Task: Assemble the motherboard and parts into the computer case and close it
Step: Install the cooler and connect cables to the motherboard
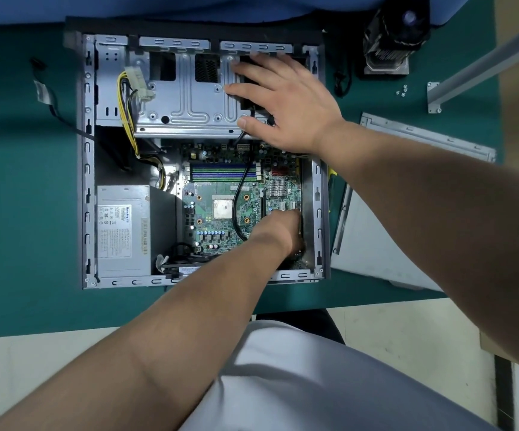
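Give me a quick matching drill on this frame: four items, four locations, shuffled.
Items:
1. power supply
2. CPU cooler
3. loose screws
4. side panel

Locations:
A. on the green mat, right of the case
B. inside the case, near-left corner
C. on the mat at the far right, beyond the case's corner
D. on the mat between the cooler and a metal bracket

Pairs: 1-B, 2-C, 3-D, 4-A
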